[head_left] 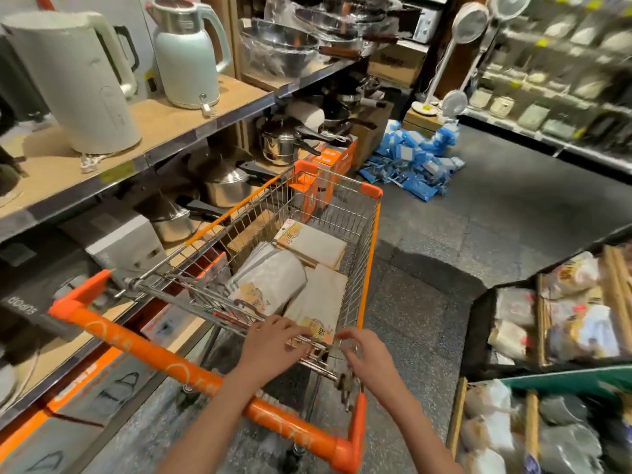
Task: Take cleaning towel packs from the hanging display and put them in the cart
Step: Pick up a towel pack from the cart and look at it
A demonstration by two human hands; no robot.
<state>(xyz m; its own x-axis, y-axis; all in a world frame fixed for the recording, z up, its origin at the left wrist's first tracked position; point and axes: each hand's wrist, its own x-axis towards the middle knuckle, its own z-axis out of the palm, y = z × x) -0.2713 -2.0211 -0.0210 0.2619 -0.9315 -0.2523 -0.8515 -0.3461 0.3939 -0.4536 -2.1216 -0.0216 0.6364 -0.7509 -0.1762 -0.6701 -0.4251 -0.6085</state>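
Note:
An orange-handled wire shopping cart stands in front of me. Several towel packs lie in its basket: a grey-white rolled pack, a flat cream pack behind it and another flat pack at the near end. My left hand hovers over the cart's near rim, fingers spread and touching the wire edge. My right hand is beside it over the same rim, fingers curled loosely, holding nothing. The hanging display of towel packs is at the right edge, blurred.
Shelves on the left carry kettles, steel pots and boxed goods. A heap of blue packets lies on the dark floor ahead. Fans and a blurred shelf stand at the back right.

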